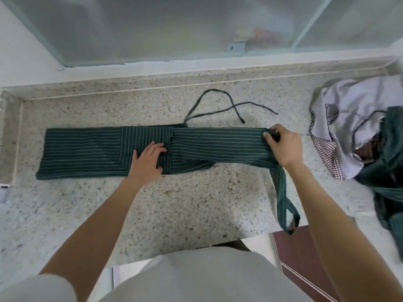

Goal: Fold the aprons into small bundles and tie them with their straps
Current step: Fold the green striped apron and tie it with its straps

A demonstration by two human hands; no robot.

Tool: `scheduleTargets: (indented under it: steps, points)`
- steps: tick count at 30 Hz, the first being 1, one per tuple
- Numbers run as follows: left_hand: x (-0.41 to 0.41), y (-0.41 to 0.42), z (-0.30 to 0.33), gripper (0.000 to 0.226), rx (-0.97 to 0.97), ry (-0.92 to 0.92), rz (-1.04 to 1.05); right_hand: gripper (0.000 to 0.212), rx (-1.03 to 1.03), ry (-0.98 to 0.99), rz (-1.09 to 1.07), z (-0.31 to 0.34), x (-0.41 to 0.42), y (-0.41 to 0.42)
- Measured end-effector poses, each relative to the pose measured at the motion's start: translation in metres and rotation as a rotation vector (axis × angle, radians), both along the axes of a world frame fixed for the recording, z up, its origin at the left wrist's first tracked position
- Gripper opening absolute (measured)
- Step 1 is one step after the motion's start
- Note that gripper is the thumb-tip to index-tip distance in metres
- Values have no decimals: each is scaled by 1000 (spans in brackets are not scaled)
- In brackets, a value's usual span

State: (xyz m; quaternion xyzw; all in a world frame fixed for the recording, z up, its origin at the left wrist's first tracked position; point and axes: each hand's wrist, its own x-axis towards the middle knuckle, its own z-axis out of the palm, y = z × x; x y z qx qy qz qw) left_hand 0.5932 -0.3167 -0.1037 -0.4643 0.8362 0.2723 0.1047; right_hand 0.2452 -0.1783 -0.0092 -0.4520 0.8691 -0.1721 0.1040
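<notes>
Green striped cloth is lying in a long narrow band across the speckled stone worktop (196,203) — this is the apron (87,149), folded lengthwise and stretching from well to the left of my left hand (148,160) across to my right hand (281,144). I am pressing the left hand flat on the middle of the band, fingers spread and open, palm down on the pocket seam. I am closing the right hand on the apron's right end, fingers curled over the edge and pinching the fabric there. Beyond both hands, two thin dark waist straps (229,105) are trailing loose over the worktop, crossing each other. Below the right hand the striped neck loop (285,205) is hanging down toward me, over the worktop's near edge. To the right of the right hand, apart from it, a heap of other aprons (353,131) is sitting — pale lilac cloth with checked trim, and dark green cloth partly over it. Frosted glass panels are standing past the worktop's far edge.
</notes>
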Motion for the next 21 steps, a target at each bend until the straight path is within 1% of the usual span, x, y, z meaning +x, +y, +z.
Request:
scheduleTargets:
  steps: [2, 3, 4, 7, 8, 9, 11, 12, 14, 16, 17, 19, 21]
  points:
    - [-2, 2, 2, 50, -5, -18, 22, 30, -9, -66, -41, -3, -12, -18]
    - [-5, 4, 3, 46, -25, -11, 45, 32, -13, -134, -76, -9, -16, -24]
    - [-10, 7, 3, 43, -64, 6, 73, 34, -23, -242, -125, -15, -20, -29]
    - [-31, 13, 2, 46, -193, 69, 115, 40, -97, -720, -332, -37, -29, -28]
    - [-36, 16, 2, 47, -219, 103, 102, 47, -78, -805, -347, -43, -28, -21]
    - [-45, 16, 0, 48, -232, 127, 80, 55, -24, -828, -317, -52, -32, -14]
    - [-57, 19, -3, 52, -223, 138, 21, 66, 34, -825, -201, -65, -32, 4]
    - [-63, 18, -5, 56, -213, 112, -10, 67, 21, -820, -147, -70, -33, 11]
    - [-74, 12, -9, 63, -210, 26, -59, 62, -40, -763, -77, -72, -35, 15]
    - [-80, 4, -12, 69, -206, -43, -90, 54, -85, -646, -30, -70, -36, 11]
    - [-81, -1, -13, 70, -214, -48, -94, 49, -93, -567, 0, -70, -39, 7]
    - [-82, -8, -14, 62, -274, 33, -66, 40, -65, -396, 76, -73, -44, 1]
    - [-83, -18, -12, 47, -353, 131, -20, 37, -18, -260, 138, -78, -49, -4]
